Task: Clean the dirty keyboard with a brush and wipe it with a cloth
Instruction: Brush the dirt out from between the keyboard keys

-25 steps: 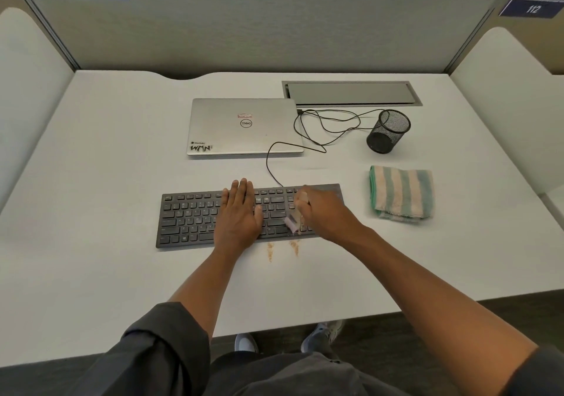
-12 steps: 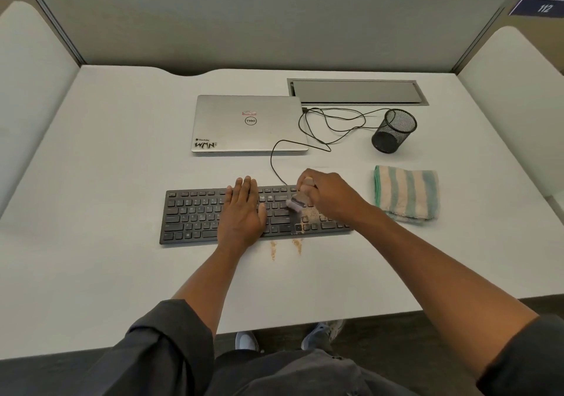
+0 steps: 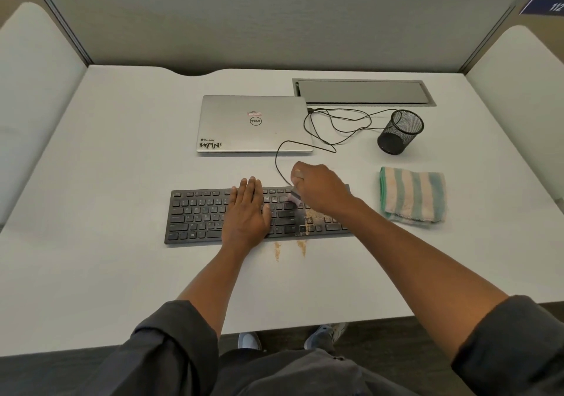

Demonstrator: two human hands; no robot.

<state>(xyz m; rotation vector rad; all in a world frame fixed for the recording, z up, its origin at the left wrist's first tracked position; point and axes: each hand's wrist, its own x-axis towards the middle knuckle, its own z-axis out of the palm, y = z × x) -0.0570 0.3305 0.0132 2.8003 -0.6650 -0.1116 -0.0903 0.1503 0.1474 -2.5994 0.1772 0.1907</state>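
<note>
A black keyboard lies across the middle of the white desk. Tan crumbs cover keys on its right part, and two tan streaks mark the desk just in front of it. My left hand rests flat on the keys at the middle. My right hand grips a small brush, its bristles touching the upper key rows; most of the brush is hidden in the fist. A folded green-and-peach striped cloth lies to the right of the keyboard.
A closed silver laptop sits behind the keyboard. A black cable loops from the keyboard toward a black mesh cup. A grey cable hatch is set in the desk at the back. Partition walls enclose the desk.
My right hand has drawn the brush from the keyboard's front rows up to its back rows. Crumbs it covered now show. My left hand has stayed flat on the keys.
</note>
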